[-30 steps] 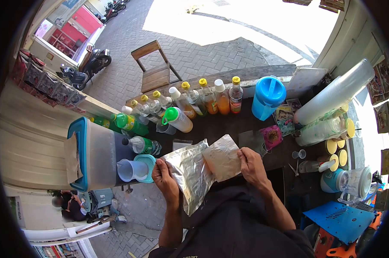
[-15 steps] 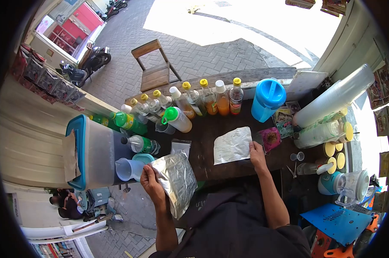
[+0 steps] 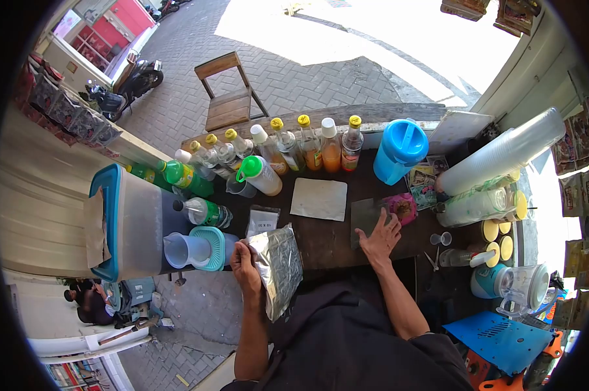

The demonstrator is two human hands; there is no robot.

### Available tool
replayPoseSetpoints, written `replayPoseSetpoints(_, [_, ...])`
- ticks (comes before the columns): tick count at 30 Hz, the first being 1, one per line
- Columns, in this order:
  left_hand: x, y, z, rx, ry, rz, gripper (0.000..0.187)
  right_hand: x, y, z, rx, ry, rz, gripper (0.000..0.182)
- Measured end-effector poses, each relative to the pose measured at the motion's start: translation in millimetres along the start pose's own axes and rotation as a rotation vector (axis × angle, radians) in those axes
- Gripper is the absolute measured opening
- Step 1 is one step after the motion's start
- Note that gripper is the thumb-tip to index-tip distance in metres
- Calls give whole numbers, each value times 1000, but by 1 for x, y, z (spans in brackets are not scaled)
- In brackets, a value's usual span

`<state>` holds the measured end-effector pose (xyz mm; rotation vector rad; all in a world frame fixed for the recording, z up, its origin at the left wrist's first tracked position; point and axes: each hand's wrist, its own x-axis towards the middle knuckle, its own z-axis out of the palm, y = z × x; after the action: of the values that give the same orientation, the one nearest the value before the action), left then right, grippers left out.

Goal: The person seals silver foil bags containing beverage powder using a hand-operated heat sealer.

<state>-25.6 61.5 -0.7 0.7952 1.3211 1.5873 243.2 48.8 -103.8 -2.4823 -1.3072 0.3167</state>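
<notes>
A silvery foil packet (image 3: 278, 268) hangs from my left hand (image 3: 246, 267), whose fingers grip its left edge at the table's front. My right hand (image 3: 380, 240) has its fingers spread over the dark table, partly above a dark, flat translucent piece (image 3: 364, 218). Nothing shows in its grasp. Between and beyond the hands lies a pale rectangular sheet (image 3: 318, 199), flat on the tabletop. A small clear packet with a printed label (image 3: 263, 221) rests just behind the foil. Beside my right fingertips is a pink bag (image 3: 402, 208).
Several bottles (image 3: 330, 153) line the far edge near a blue pitcher (image 3: 400, 151). At left are a large lidded container (image 3: 138, 221), a measuring jug (image 3: 180, 250) and a turquoise basket (image 3: 210, 247). Stacked cups (image 3: 503, 150), jars and scissors (image 3: 432, 262) are at right.
The pale sheet has left my right hand and now lies on the table, further left. My right fingers have spread. The foil packet remains in my left hand, and the view has shifted slightly.
</notes>
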Motion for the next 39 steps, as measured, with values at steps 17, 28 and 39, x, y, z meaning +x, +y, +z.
replayPoseSetpoints(17, [34, -36, -49, -47, -116, -338, 24, -24, 31, 28, 731, 136, -72, 30])
replayPoseSetpoints(28, [10, -35, -90, 27, -128, -390, 40, -3, 82, 28, 681, -340, 430, 55])
replayPoseSetpoints(39, [6, -35, -88, 217, -211, -395, 35, 11, 46, 33, 332, -172, 477, 77])
